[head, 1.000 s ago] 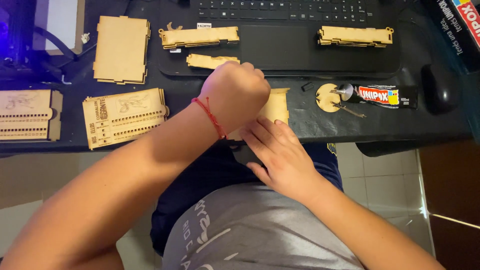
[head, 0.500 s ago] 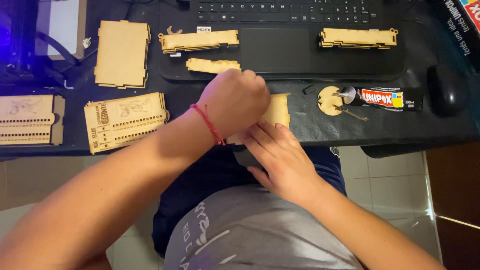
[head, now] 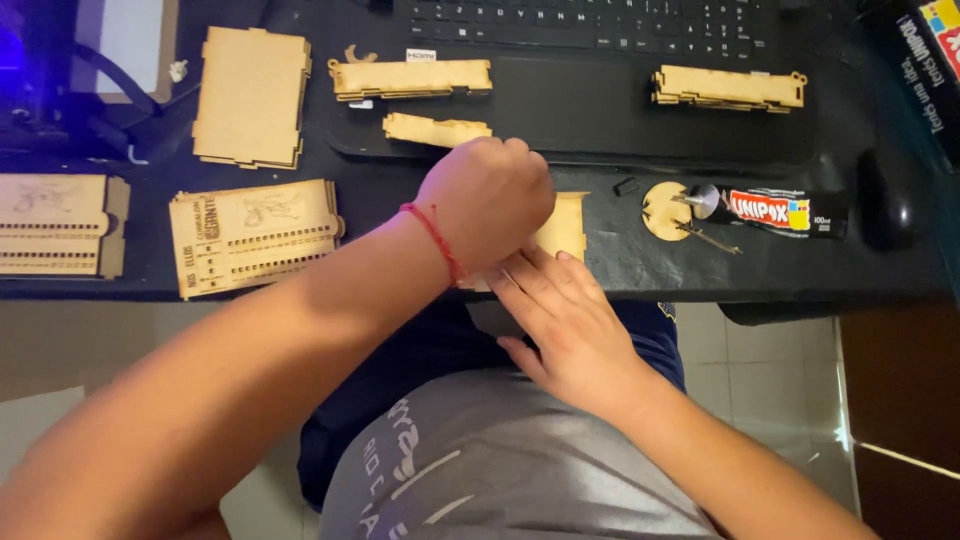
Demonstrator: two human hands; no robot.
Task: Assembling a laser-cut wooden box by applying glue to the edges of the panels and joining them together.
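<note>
Pressing down at the black desk's (head: pixel 780 275) near edge, the left hand (head: pixel 487 205) is fisted over a pale wooden panel (head: pixel 563 226) — its grip hidden — while the right hand (head: pixel 565 320), fingers flat, touches the panel's lower edge. A glue tube (head: pixel 775 210) lies well right — beside a wooden disc (head: pixel 665 210).

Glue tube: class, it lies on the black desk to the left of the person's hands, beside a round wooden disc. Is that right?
Not quite. The head view shows the glue tube to the right of the left hand and right hand, not the left. It does lie on the black desk, beside the round wooden disc.
</note>
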